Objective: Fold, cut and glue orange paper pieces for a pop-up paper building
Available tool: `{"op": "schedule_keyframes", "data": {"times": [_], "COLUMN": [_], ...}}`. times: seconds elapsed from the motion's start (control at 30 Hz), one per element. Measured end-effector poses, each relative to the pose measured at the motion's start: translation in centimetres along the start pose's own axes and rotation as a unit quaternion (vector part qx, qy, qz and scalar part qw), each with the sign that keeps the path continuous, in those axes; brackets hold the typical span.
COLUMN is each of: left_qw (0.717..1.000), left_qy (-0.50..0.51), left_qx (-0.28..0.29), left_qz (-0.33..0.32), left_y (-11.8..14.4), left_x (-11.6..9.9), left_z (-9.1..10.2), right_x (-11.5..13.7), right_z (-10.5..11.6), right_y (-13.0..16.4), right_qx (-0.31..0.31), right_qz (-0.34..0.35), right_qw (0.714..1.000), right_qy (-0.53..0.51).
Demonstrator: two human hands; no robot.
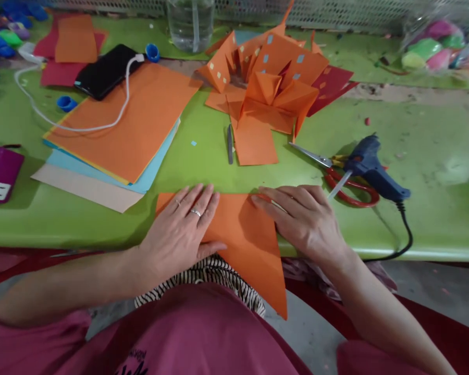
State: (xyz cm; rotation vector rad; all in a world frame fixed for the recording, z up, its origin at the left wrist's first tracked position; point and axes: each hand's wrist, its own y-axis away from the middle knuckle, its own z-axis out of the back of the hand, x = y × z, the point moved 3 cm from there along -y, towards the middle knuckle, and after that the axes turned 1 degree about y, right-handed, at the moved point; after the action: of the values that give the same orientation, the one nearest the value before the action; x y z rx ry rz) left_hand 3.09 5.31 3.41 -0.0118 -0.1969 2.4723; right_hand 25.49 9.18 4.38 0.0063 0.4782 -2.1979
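Observation:
An orange paper sheet [250,245], folded into a triangle, lies at the near edge of the green table [203,166], with one corner hanging off toward my lap. My left hand [182,229] rests flat on its left part, fingers spread, a ring on one finger. On the sheet's upper right edge, my right hand [303,219] presses down with its fingers flat along the fold. Neither hand grips anything.
A blue glue gun [371,166] and red-handled scissors [344,179] lie to the right. Behind are folded orange paper pieces [273,88], a grey tool [230,143], a stack of coloured sheets [128,125], a black phone [105,70] with a white cable, and a glass jar [190,23].

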Motion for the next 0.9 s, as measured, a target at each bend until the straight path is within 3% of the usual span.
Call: {"op": "schedule_keyframes", "data": {"times": [0.23,0.57,0.9], "left_qw": [0.999,1.0,1.0], "left_qy": [-0.017,-0.023,-0.004], "left_qx": [-0.03,-0.02,-0.006], "left_qz": [-0.013,-0.006,-0.004], "left_y": [0.6,1.0,1.2], "left_x": [-0.4,-1.1,-1.2], "left_z": [-0.6,-0.6,-0.9], "right_x": [-0.1,-0.5,-0.3], "right_z": [0.5,0.3,0.1], "right_y": [0.4,0.2,1.2], "right_qx": [0.023,-0.008,-0.021], "right_qz": [0.01,0.018,-0.089], "right_qw": [0.997,0.996,0.992], "right_qy": [-0.068,-0.092,-0.09]}}
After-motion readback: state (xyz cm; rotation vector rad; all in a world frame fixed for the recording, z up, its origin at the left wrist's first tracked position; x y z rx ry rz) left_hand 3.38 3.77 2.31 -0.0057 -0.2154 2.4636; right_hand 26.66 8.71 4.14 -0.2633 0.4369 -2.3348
